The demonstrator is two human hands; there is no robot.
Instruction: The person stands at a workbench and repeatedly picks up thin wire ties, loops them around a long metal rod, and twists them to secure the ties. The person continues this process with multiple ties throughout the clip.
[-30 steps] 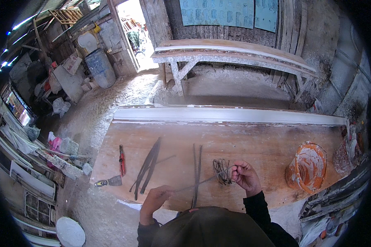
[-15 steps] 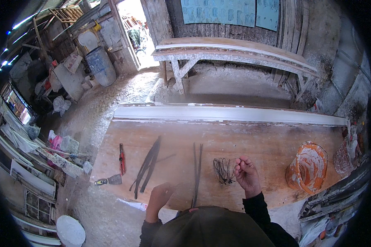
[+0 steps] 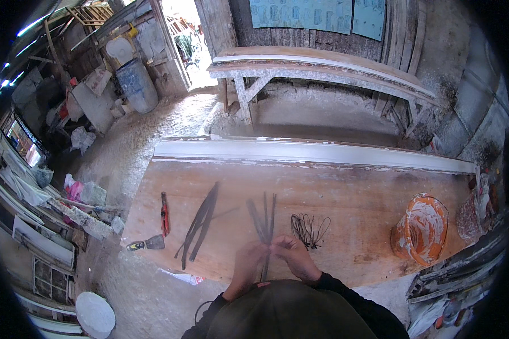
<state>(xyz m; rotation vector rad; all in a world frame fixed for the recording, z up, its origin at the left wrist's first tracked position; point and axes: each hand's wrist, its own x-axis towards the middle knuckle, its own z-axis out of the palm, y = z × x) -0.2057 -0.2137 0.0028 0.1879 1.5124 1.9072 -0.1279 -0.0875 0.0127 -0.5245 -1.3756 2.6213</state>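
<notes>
My left hand (image 3: pixel 250 262) and my right hand (image 3: pixel 294 257) meet at the near edge of the wooden table. The left fingers are closed around a dark flat strip (image 3: pixel 257 219), blurred and tilted up to the left. My right thumb and forefinger pinch at the same strip's lower part, where the detail is too small to make out. Two narrow dark strips (image 3: pixel 272 212) lie upright just behind my hands. To their right is a bunch of thin dark loops (image 3: pixel 310 230), apart from my right hand. More dark strips (image 3: pixel 202 222) rest to the left.
On the table's left are a red-handled tool (image 3: pixel 164 214) and a scraper (image 3: pixel 147 243) with a yellow and black handle. An orange bucket (image 3: pixel 401 240) smeared with white stands at right. A long white moulding (image 3: pixel 311 152) runs along the far edge; a bench (image 3: pixel 322 70) stands beyond.
My right hand has moved left from beside the loops to meet my left hand, which has moved right. A dark strip now tilts up between them.
</notes>
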